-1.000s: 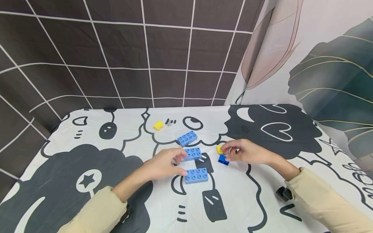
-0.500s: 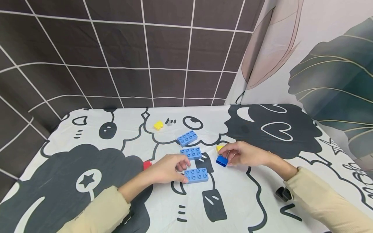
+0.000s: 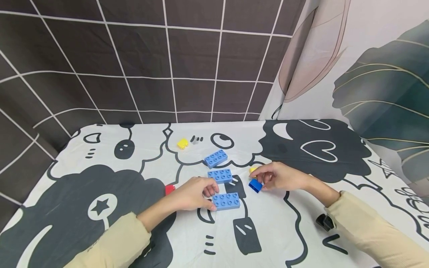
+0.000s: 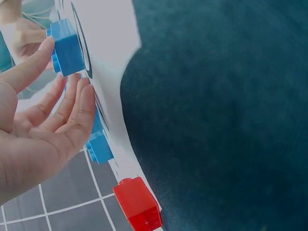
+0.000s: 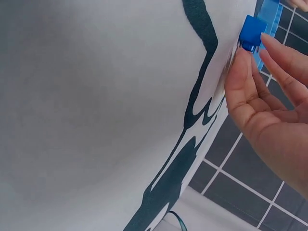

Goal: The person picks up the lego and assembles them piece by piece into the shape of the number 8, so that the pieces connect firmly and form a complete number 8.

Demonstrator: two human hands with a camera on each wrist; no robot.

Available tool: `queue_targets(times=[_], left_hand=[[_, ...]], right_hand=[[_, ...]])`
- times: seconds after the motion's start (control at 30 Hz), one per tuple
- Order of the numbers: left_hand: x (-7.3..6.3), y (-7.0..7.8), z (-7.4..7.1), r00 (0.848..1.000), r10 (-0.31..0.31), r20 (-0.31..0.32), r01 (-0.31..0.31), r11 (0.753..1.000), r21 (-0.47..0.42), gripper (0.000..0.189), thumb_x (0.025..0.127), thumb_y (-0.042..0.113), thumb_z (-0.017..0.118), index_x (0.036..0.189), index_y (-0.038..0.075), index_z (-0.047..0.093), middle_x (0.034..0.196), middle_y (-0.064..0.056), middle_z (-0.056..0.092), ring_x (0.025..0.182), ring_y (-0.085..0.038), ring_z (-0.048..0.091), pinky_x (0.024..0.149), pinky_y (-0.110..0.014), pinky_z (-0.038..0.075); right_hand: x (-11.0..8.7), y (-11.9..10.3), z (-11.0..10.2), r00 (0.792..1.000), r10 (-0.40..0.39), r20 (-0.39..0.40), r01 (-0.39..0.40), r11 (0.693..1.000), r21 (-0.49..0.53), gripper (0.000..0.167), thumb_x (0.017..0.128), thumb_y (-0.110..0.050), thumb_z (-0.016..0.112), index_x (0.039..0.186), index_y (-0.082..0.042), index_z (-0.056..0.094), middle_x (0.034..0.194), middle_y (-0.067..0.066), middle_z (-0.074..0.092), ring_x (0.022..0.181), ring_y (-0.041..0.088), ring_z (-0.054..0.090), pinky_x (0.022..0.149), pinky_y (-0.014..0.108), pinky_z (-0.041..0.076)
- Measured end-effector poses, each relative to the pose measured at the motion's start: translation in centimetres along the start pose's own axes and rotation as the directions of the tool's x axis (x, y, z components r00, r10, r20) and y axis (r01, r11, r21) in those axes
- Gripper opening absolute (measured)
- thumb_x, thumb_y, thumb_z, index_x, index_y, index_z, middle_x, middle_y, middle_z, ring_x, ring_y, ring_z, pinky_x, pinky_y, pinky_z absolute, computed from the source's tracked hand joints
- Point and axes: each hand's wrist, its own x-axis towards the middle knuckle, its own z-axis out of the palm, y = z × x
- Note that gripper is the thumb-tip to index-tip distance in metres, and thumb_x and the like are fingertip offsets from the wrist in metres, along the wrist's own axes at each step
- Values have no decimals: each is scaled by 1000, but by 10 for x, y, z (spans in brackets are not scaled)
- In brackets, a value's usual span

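Note:
My right hand (image 3: 281,177) pinches a small dark blue brick (image 3: 255,185) at its right end, close above the cloth. In the right wrist view, fingertips meet the dark blue brick (image 5: 252,32) on two sides. Behind those fingers a yellow brick (image 3: 253,170) is partly hidden. With loosely bent fingers, my left hand (image 3: 192,194) touches the left end of the nearest light blue brick (image 3: 226,201) with its thumb. The left wrist view has that light blue brick (image 4: 68,48) just beyond the thumb and fingertips.
Two more light blue bricks, a middle one (image 3: 220,176) and a tilted far one (image 3: 216,159), lie behind. A yellow brick (image 3: 182,143) sits further back left. A red brick (image 3: 169,189) is partly behind the left hand. The patterned cloth (image 3: 268,227) meets a dark grid curtain (image 3: 191,96).
The dark blue brick has shifted slightly left and turned in my right hand. My left hand has moved slightly nearer, uncovering the red brick and more of the middle light blue brick.

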Motion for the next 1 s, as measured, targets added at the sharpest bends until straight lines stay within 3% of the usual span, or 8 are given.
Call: queue_targets(times=[0.2,0.47,0.8,1.0], left_hand=[[1,0,0,1000,3,8,-3,1000,5,32,68,8,79,92,5,59,80,1,55,79,-15,53,74,-28,45],[0,1,-1,1000,6,9,-6,1000,4,31,67,7,80,90,5,59,79,1,55,78,-15,52,73,-26,45],[1,1,-2,1000,5,20,-5,1000,5,30,67,6,80,89,4,59,79,1,55,77,-16,52,73,-26,45],[0,1,-2,1000,-1,21,1,1000,6,29,67,6,80,88,4,59,79,1,55,77,-16,52,73,-26,45]], right_hand=[[2,1,1,999,32,16,-32,1000,-1,39,73,3,72,110,5,60,78,3,56,63,11,49,54,18,40],[3,2,3,998,64,11,-64,998,-29,39,71,-2,75,108,4,62,77,3,55,65,11,50,57,20,43],[1,-2,0,1000,20,-24,-21,998,-62,37,72,-5,75,106,4,62,78,-2,59,68,11,54,62,23,48],[3,-11,2,999,-7,-42,5,1000,-28,36,72,-3,75,104,6,61,79,-2,60,69,10,54,64,23,48]])
